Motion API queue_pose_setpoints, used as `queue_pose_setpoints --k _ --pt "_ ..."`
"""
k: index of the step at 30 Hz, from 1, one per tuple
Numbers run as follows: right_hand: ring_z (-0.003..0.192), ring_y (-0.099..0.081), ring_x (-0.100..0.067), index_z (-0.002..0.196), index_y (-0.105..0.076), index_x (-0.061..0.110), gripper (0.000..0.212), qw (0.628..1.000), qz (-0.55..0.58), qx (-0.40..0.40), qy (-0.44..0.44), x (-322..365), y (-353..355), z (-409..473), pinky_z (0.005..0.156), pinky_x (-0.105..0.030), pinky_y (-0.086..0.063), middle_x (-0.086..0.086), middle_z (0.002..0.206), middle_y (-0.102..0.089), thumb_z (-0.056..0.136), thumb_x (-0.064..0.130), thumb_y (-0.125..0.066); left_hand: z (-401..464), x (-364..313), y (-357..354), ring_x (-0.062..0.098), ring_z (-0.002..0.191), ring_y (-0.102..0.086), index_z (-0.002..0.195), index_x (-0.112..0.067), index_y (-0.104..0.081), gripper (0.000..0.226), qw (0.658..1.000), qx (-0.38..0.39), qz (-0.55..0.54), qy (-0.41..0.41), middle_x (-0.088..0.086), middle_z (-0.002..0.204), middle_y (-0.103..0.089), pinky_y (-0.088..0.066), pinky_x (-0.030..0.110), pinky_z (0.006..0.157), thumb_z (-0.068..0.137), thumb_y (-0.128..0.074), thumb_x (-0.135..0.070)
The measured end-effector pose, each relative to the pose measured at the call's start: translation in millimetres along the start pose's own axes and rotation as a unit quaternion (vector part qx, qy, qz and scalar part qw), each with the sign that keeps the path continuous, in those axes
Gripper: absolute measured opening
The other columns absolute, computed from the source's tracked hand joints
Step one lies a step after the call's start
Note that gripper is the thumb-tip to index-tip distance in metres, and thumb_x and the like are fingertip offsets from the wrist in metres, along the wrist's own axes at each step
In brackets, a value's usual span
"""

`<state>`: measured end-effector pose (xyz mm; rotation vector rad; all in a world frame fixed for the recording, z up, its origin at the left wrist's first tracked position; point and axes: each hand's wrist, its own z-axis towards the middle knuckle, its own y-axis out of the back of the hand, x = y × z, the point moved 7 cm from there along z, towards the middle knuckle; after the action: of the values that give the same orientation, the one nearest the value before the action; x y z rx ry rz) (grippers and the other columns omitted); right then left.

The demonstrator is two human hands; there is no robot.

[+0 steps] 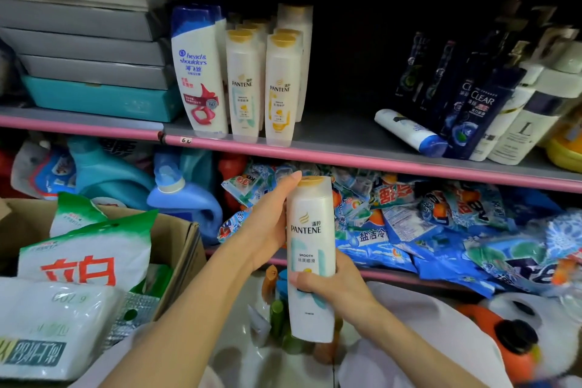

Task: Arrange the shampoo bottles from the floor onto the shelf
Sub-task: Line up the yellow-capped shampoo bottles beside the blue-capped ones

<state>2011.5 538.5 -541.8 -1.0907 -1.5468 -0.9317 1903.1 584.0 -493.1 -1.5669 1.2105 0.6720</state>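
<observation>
Both hands grip one upright Pantene bottle (310,249): left hand (267,224) near its cap, right hand (330,285) lower down. Above them runs the pink-edged shelf (330,135), grey-topped, more Pantene bottles (261,85) standing there

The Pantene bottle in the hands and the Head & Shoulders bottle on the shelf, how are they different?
The Pantene bottle has a gold cap; the Head & Shoulders bottle has a blue one. The Pantene bottle is held below the shelf by the left hand and right hand; the Head & Shoulders bottle stands on the shelf, untouched. Its label shows a red swirl; the Pantene label has pale teal. Both are white and upright.
</observation>
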Motion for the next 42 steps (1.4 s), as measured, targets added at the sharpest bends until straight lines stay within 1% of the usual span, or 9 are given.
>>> queue_pose_setpoints --k 6,11,14,18,22,29,35,38,42 --pt "0.079 -0.071 -0.011 0.091 -0.068 0.026 0.031 1.0 -0.007 -0.001 -0.004 -2.7 3.1 -0.7 0.065 -0.02 -0.055 0.004 0.089 -0.075 0.062 0.02 -0.078 5.1 -2.0 -0.1 0.023 0.093 -0.061 0.118 -0.01 -0.063 0.042 1.0 -0.023 0.007 -0.007 0.013 0.104 -0.066 -0.047 0.044 0.095 0.092 -0.052 -0.041" --pt "0.077 -0.072 -0.011 0.096 -0.067 0.02 0.041 1.0 0.003 -0.023 -0.011 -2.3 8.5 -0.5 0.063 -0.02 -0.054 0.004 0.088 -0.076 0.058 0.023 -0.079 9.1 -8.1 -1.9 0.014 0.082 -0.064 0.087 -0.025 -0.068 0.032 0.994 -0.061 0.063 -0.068 -0.006 0.08 -0.071 -0.048 0.036 0.084 0.084 -0.057 -0.056" --pt "0.082 -0.073 -0.013 0.104 -0.066 0.017 0.059 0.999 -0.01 -0.041 0.013 24.1 27.4 3.9 0.065 -0.022 -0.056 0.006 0.092 -0.076 0.05 0.03 -0.086 10.6 -28.5 0.2 0.007 0.1 -0.063 0.095 -0.039 -0.066 0.033 0.973 -0.105 0.115 -0.17 -0.014 0.101 -0.069 -0.051 0.033 0.088 0.081 -0.052 -0.065" --pt "0.078 -0.073 -0.013 0.095 -0.071 0.015 0.049 0.992 -0.027 -0.073 0.102 97.6 64.9 23.6 0.059 -0.017 -0.055 0.004 0.089 -0.077 0.05 0.024 -0.087 8.1 -64.3 11.5 -0.016 0.089 -0.056 0.116 -0.044 -0.054 0.024 0.929 -0.176 0.148 -0.288 -0.013 0.119 -0.056 -0.047 0.008 0.071 0.092 -0.051 -0.045" --pt "0.077 -0.073 -0.011 0.098 -0.07 0.015 0.041 0.973 -0.046 -0.129 0.184 174.9 97.1 64.9 0.056 -0.016 -0.054 0.006 0.089 -0.076 0.06 0.025 -0.083 24.2 -73.3 7.6 0.001 0.105 -0.058 0.134 -0.046 -0.04 0.042 0.942 -0.146 0.15 -0.262 -0.008 0.134 -0.051 -0.05 0.035 0.096 0.093 -0.05 -0.044" --pt "0.078 -0.072 -0.005 0.096 -0.065 0.026 0.038 0.953 -0.052 -0.202 0.218 214.5 121.0 159.0 0.063 -0.02 -0.055 0.013 0.086 -0.075 0.064 0.02 -0.086 44.6 -72.5 8.6 0.023 0.128 -0.048 0.143 -0.052 -0.017 0.063 0.957 -0.131 0.155 -0.21 -0.012 0.152 -0.03 -0.038 0.045 0.109 0.088 -0.048 -0.057" --pt "0.084 -0.07 -0.007 0.107 -0.063 0.019 0.043 0.966 -0.082 -0.169 0.179 182.3 111.6 204.7 0.062 -0.016 -0.054 0.004 0.101 -0.072 0.07 0.02 -0.083 50.5 -76.7 13.5 -0.013 0.106 -0.046 0.144 -0.054 -0.009 0.069 0.961 -0.126 0.169 -0.181 -0.025 0.155 -0.013 -0.037 0.041 0.11 0.088 -0.048 -0.058" --pt "0.09 -0.067 -0.004 0.118 -0.057 0.017 0.054 0.964 -0.108 -0.162 0.182 165.0 108.0 210.1 0.065 -0.013 -0.054 0.004 0.107 -0.07 0.07 0.018 -0.083 52.6 -77.3 21.4 -0.006 0.124 -0.042 0.144 -0.053 -0.009 0.07 0.959 -0.127 0.194 -0.162 -0.022 0.155 -0.017 -0.031 0.041 0.114 0.087 -0.048 -0.06" --pt "0.097 -0.065 -0.005 0.125 -0.051 0.019 0.063 0.958 -0.117 -0.183 0.187 152.7 113.6 216.5 0.073 -0.018 -0.054 0.006 0.111 -0.066 0.071 0.022 -0.083 52.7 -78.7 25.7 -0.04 0.075 -0.037 0.144 -0.051 -0.014 0.068 0.96 -0.122 0.193 -0.159 -0.03 0.153 -0.011 -0.031 0.023 0.104 0.087 -0.049 -0.059"
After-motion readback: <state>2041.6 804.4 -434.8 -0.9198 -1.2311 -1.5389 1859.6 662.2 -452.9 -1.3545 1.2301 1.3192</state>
